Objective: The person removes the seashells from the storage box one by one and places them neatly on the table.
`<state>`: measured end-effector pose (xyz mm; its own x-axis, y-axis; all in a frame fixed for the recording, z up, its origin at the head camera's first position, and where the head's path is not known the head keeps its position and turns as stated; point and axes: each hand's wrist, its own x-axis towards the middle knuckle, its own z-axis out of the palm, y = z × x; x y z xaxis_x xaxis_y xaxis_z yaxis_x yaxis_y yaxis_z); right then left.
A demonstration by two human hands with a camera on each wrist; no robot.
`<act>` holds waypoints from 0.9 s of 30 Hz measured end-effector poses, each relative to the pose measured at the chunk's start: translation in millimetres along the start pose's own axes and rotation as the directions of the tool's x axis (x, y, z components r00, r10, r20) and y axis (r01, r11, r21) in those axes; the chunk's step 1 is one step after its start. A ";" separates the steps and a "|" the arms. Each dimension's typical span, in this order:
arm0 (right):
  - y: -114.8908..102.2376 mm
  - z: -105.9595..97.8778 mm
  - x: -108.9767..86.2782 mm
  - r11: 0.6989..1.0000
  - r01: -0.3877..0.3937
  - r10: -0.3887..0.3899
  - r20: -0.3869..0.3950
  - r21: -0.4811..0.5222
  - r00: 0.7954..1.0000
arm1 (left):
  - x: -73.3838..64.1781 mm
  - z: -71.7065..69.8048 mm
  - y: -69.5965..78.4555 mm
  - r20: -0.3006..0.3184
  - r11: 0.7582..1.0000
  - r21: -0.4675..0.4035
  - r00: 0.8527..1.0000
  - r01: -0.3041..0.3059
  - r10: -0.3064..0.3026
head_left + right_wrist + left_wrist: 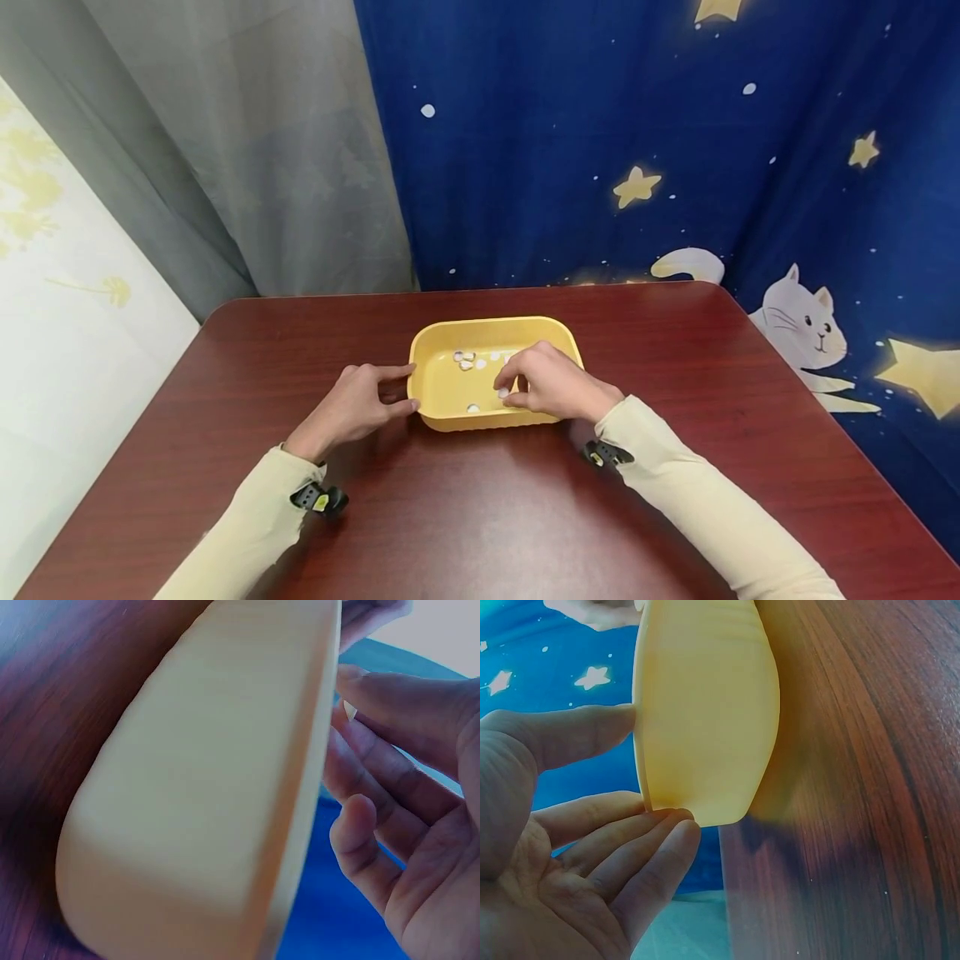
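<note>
A yellow rectangular plastic tub [442,393] with rounded corners stands on the table. My left hand [356,404] is at its left end, with the fingertips and thumb touching the rim, as the left wrist view also shows. Over the right part of the tub, my right hand [551,382] pinches a small white round piece [503,392] between thumb and forefinger. A sliver of that piece [349,711] shows in the right wrist view. Several similar pieces [467,365] lie on the tub floor near the far side, and one piece [473,408] lies near the front wall. My right hand may hide others.
The dark red wooden table [480,517] extends around the tub. Behind its far edge hang a grey curtain [277,150] and a blue curtain [540,150] with stars and a cat. A white patterned surface [82,333] is at the left.
</note>
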<state>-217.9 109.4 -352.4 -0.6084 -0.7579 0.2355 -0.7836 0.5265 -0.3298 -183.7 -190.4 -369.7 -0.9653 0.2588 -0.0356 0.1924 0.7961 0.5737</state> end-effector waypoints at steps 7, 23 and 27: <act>-17.4 1.8 -0.3 0.998 0.061 -0.061 -0.001 -0.003 0.998 | 0.4 0.0 -0.3 -0.001 1.000 -0.015 1.000 -0.011 0.011; -56.6 30.2 4.2 0.966 0.229 -0.212 0.139 -0.121 0.967 | 2.5 -6.1 2.7 0.018 0.999 0.029 1.000 -0.027 0.026; -63.3 40.9 5.7 0.963 0.229 -0.199 0.196 -0.144 0.960 | 1.8 -7.2 2.2 0.023 0.999 0.043 0.999 -0.033 0.032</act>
<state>-166.7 55.9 -367.6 -0.4033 -0.9080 0.1131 -0.9119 0.3886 -0.1319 -186.4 -192.2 -362.6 -0.9543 0.2967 -0.0358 0.2316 0.8099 0.5388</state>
